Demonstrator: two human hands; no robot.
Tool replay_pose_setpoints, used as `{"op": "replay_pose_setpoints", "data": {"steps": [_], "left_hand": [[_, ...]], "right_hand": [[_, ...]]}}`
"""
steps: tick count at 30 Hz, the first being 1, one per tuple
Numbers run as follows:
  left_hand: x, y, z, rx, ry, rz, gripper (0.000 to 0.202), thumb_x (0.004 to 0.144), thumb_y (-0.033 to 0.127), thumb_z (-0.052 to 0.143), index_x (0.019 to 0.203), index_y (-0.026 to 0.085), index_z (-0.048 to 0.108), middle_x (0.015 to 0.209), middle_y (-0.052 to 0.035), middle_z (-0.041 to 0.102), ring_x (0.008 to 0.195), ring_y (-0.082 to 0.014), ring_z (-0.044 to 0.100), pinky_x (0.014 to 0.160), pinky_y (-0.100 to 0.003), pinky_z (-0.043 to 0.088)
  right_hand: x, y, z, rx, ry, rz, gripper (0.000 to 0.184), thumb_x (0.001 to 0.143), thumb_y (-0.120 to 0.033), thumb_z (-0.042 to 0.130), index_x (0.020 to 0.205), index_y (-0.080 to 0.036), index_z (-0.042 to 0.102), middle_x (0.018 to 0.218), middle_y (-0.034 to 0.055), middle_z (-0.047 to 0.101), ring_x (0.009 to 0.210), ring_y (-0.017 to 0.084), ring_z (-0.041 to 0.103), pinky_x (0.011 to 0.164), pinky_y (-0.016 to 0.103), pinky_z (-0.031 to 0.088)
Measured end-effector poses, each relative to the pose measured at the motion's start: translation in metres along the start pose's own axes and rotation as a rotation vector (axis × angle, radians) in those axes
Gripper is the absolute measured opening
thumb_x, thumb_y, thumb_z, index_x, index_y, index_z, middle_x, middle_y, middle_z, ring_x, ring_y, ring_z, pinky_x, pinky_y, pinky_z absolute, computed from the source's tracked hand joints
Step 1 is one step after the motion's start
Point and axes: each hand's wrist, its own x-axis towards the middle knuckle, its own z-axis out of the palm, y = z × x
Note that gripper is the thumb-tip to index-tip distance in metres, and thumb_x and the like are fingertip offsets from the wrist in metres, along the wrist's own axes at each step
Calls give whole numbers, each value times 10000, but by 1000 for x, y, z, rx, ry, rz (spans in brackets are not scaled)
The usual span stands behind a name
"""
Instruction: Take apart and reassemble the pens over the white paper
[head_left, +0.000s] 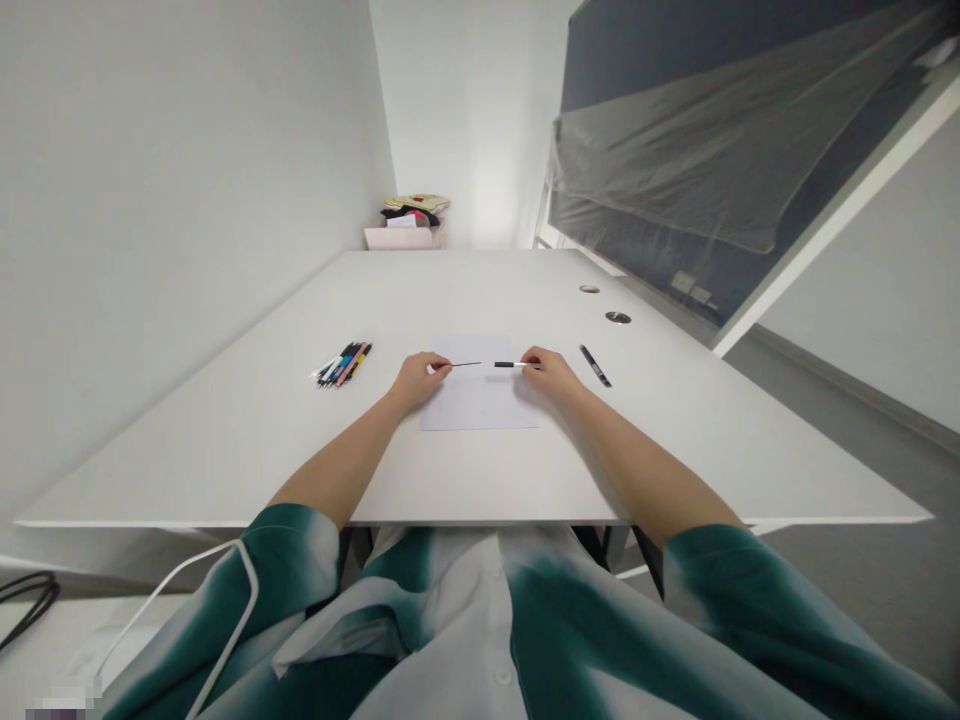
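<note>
Over a sheet of white paper [480,408], my left hand [418,382] pinches a thin dark pen refill [468,364] that points to the right. Facing it, my right hand [553,376] grips a pen barrel [505,364] with a black front part and a white body. A short gap separates the refill's tip from the barrel. Fingers hide the outer end of each piece. To the right of my right hand lies a dark pen [595,366], apart from it.
A bunch of several coloured pens [346,364] lies left of the paper on the white table [300,470]. Two round grommets [618,318] sit near the right edge. A pink box [397,238] with cloths stands at the far end. A plastic-covered dark panel [675,160] leans over the right.
</note>
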Motion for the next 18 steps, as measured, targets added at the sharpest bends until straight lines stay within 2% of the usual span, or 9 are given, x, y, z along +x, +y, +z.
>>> {"op": "replay_pose_setpoints", "data": {"steps": [6, 18], "left_hand": [[0, 0, 3, -18, -32, 7, 225, 798, 299, 575, 872, 178, 751, 893, -56, 753, 843, -200, 664, 851, -327, 505], [-2, 12, 12, -57, -95, 33, 247, 800, 315, 573, 884, 169, 755, 885, -62, 752, 827, -195, 661, 811, -309, 499]], "right_hand": [[-1, -4, 2, 5, -24, -5, 156, 735, -156, 542, 839, -173, 657, 809, 43, 696, 770, 177, 604, 703, 254, 433], [-4, -21, 13, 31, -95, -130, 193, 738, -139, 529, 876, -182, 658, 856, 38, 709, 774, 165, 598, 708, 249, 433]]}}
